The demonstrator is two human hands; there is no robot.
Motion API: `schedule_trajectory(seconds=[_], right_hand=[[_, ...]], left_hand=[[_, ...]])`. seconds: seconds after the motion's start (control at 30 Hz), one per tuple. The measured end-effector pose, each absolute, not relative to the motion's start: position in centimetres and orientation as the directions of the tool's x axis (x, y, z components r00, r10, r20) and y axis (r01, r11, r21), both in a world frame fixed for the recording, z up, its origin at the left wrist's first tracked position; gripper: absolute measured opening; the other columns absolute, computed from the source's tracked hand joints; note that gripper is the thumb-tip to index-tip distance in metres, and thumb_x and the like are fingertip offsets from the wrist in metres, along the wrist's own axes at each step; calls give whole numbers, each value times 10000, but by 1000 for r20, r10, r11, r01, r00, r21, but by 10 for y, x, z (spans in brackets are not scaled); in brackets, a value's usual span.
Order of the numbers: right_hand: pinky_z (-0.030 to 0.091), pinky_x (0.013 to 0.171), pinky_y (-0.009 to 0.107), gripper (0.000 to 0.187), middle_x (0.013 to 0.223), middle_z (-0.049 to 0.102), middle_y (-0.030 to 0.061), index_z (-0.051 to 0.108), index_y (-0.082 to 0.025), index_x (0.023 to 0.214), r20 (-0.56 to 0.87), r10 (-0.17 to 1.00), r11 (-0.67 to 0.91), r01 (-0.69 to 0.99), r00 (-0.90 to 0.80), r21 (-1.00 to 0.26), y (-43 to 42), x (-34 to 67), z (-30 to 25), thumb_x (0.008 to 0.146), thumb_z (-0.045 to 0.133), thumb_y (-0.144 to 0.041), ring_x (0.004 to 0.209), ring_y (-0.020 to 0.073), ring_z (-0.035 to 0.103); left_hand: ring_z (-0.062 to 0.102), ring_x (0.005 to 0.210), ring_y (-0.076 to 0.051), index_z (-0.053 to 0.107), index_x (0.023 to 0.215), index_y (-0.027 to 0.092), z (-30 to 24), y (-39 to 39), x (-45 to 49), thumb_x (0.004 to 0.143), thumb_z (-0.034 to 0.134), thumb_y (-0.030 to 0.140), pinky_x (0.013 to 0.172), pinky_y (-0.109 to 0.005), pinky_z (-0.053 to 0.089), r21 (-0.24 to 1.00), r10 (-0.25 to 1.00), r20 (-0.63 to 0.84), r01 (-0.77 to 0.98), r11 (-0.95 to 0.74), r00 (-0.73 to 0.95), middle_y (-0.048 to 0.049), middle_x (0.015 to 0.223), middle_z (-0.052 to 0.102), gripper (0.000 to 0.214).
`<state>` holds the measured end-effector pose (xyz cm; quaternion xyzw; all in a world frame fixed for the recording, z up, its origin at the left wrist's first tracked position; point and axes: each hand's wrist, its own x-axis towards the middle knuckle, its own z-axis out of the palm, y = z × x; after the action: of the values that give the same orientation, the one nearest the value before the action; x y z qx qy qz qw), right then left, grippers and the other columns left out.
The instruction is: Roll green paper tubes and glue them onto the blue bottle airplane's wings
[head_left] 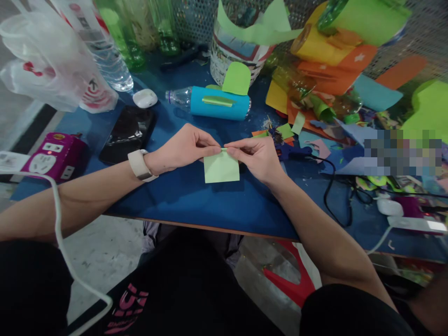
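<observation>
Pale green paper (pixel 221 169) held between two bare hands, near the front edge of the blue surface (pixel 189 201). The piece is small, four-sided and broader than it is tall as seen here; its color is a light, slightly yellowish green, and its visible face is plain and matte. The near edge runs straight with a slight slant, and both near corners are crisp. Along the far edge, between the thumbs, a narrow strip shows a brighter green; the fingertips cover the rest of that edge, so its exact form cannot be told. A soft shadow lies on the surface beside the near edge. The left hand (pixel 185 145) pinches the far left corner between thumb and fingers; the right hand (pixel 262 157) pinches the far right corner in the same way, the two thumbs almost meeting. Beyond the hands, a clear bottle lies on its side, its neck toward the left, its body wrapped in a bright blue sleeve (pixel 203 110). A rounded green tab (pixel 237 79) stands up from the sleeve, and a narrow green strip (pixel 219 101) projects from its near side.
</observation>
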<state>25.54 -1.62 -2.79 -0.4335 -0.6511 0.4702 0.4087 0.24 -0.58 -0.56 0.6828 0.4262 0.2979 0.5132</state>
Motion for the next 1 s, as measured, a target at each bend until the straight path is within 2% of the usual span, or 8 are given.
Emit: schedule_trajectory(seconds=[0.1, 0.3, 0.5, 0.73, 0.87, 1.0], right_hand=[[618, 521, 346, 321, 817, 862, 48, 946, -264, 1015, 104, 938, 160, 147, -332, -976, -16, 256, -29, 890, 967, -558, 543, 177, 709], [641, 528, 342, 344, 847, 874, 53, 948, -260, 1042, 84, 932, 145, 152, -353, -978, -16, 257, -29, 890, 961, -568, 565, 182, 730], [596, 524, 351, 285, 773, 850, 48, 955, -272, 974, 149, 951, 204, 188, -271, -961, -20, 251, -27, 868, 972, -536, 572, 187, 697], [585, 549, 369, 267, 770, 846, 51, 955, -267, 981, 150, 958, 201, 201, -245, -959, -20, 250, -26, 864, 955, -507, 594, 191, 682], [608, 559, 373, 277, 784, 854, 51, 954, -270, 981, 150, 958, 200, 194, -246, -960, -20, 250, -24, 846, 973, -511, 614, 198, 702], [638, 568, 375, 291, 813, 867, 53, 954, -272, 970, 132, 959, 173, 148, -249, -974, -20, 249, -24, 817, 1001, -515, 625, 202, 727]], left_hand=[[782, 790, -218, 945, 958, 222, -7, -5, 1, 906, 930, 523, 663, -306, 622, 942, 893, 13, 295, -162, 449, -102, 943, 888, 306], [795, 815, -224, 946, 990, 216, -8, -4, 0, 916, 911, 464, 693, -310, 623, 938, 886, 48, 285, -200, 462, -98, 944, 890, 260], [795, 839, -229, 945, 977, 200, -6, -5, 3, 907, 920, 437, 719, -313, 629, 941, 893, 39, 285, -184, 448, -105, 951, 889, 249], [672, 657, -171, 921, 897, 197, -6, -6, 2, 983, 847, 552, 582, -298, 502, 922, 894, 17, 339, -187, 447, -83, 817, 845, 372], [766, 809, -214, 940, 986, 204, -6, -5, 1, 964, 872, 519, 686, -311, 582, 927, 890, 40, 316, -203, 455, -103, 992, 893, 323], [810, 873, -240, 944, 1007, 205, -6, -4, 1, 949, 884, 491, 743, -328, 634, 935, 889, 43, 296, -197, 455, -105, 1017, 900, 298]])
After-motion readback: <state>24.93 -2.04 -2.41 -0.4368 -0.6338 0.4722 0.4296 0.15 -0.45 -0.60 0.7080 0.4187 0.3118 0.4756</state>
